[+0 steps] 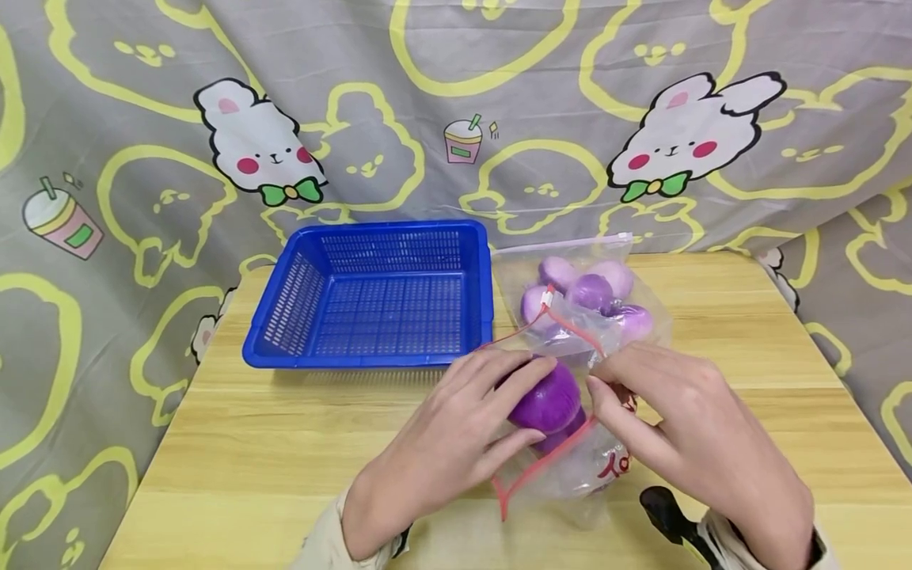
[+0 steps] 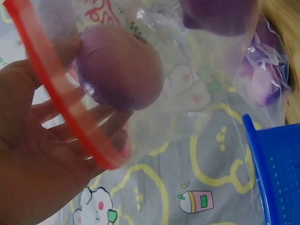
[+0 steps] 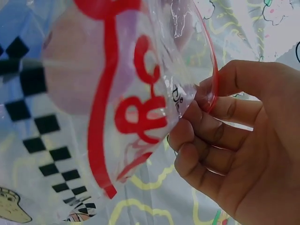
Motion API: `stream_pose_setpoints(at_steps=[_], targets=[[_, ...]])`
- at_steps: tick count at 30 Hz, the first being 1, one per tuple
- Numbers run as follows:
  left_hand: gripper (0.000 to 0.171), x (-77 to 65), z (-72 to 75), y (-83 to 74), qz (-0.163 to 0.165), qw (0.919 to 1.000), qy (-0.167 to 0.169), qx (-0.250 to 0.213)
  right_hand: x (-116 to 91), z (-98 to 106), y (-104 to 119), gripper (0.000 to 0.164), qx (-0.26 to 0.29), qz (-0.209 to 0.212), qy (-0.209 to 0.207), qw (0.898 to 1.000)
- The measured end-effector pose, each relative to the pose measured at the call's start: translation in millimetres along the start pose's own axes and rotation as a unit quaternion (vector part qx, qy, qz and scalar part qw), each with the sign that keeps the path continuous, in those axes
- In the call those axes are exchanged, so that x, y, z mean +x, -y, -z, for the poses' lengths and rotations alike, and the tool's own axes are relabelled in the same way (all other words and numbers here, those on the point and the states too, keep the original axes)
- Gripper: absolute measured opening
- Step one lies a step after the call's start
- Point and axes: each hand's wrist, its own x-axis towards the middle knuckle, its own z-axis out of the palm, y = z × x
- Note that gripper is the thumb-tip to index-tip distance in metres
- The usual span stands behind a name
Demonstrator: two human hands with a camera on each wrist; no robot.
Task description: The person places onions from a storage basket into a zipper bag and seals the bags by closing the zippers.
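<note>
My left hand (image 1: 442,439) grips a purple onion (image 1: 549,396) at the mouth of a clear zip bag (image 1: 577,475) with a red seal. Fingers wrap the onion's far side and the thumb lies on its near side. Another purple onion (image 1: 561,437) shows just beneath it. In the left wrist view, the hand reaches past the red seal strip (image 2: 61,91) to the held onion (image 2: 119,68). My right hand (image 1: 687,419) pinches the bag's right edge between thumb and fingers. The right wrist view shows red lettering and black checks on the bag (image 3: 136,93).
A blue plastic basket (image 1: 370,362) with slotted walls stands at the back left of the wooden table (image 1: 235,459). Right of it lies a second clear bag (image 1: 516,265) holding several purple onions. Patterned grey cloth (image 1: 527,71) hangs behind the table.
</note>
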Motion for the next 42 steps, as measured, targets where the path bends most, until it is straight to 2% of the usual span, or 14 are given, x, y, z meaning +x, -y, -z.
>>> stream_pose_setpoints(at_steps=[4, 8, 12, 15, 19, 20, 23, 26, 29, 32, 35, 39, 41, 42], targets=[[0.061, 0.9, -2.7, -2.8, -0.012, 0.9998, 0.007, 0.012, 1.7, -3.9, 4.2, 0.014, 0.017, 0.027, -0.002, 0.999], [0.06, 2.1, -5.7, -6.7, -0.005, 0.9997, 0.017, 0.016, 2.0, -7.7, 7.5, 0.015, 0.037, 0.045, -0.002, 0.998], [0.059, 2.1, -5.5, -10.4, 0.013, 0.9995, 0.027, -0.014, 0.6, -9.2, 6.2, 0.013, 0.048, 0.053, -0.016, 0.997], [0.056, 1.0, -1.5, -12.1, 0.007, 0.9994, 0.029, -0.019, -1.0, -9.3, 1.9, 0.015, 0.047, 0.053, -0.026, 0.997], [0.045, -0.8, 9.5, -12.2, -0.019, 0.9997, -0.009, -0.014, -2.5, -8.0, -5.8, 0.015, 0.071, 0.065, -0.042, 0.994], [0.042, -1.0, 13.0, -11.7, -0.027, 0.9992, -0.026, -0.014, -2.6, -7.2, -7.8, 0.014, 0.079, 0.069, -0.046, 0.993], [0.033, -1.3, 24.2, -8.0, -0.04, 0.9941, -0.086, -0.054, -1.9, -5.3, -13.9, 0.015, 0.118, 0.08, -0.063, 0.988], [0.026, -1.4, 34.8, -3.1, -0.035, 0.9863, -0.134, -0.089, 0.0, -3.9, -18.9, 0.017, 0.207, 0.08, -0.069, 0.972], [0.022, -2.6, 43.2, 0.9, -0.013, 0.9795, -0.159, -0.124, 0.7, -4.7, -23.9, 0.021, 0.336, 0.069, -0.057, 0.937], [0.02, -4.4, 48.4, 2.3, -0.002, 0.9747, -0.168, -0.147, -0.2, -4.2, -28.5, 0.026, 0.414, 0.045, -0.032, 0.908], [0.027, -7.9, 48.7, 4.0, 0.019, 0.9785, -0.139, -0.152, -0.5, -2.7, -32.0, 0.028, 0.457, 0.043, -0.008, 0.888], [0.042, -10.9, 39.9, 10.1, 0.056, 0.9879, -0.044, -0.138, 0.6, -2.4, -36.4, 0.029, 0.489, 0.059, 0.02, 0.87], [0.046, -10.2, 33.1, 12.9, 0.061, 0.9879, -0.006, -0.143, 0.8, -4.1, -41.1, 0.031, 0.493, 0.055, 0.036, 0.867], [0.047, -9.7, 29.5, 13.9, 0.062, 0.9872, 0.006, -0.147, 0.9, -5.1, -44.2, 0.032, 0.49, 0.047, 0.044, 0.869]])
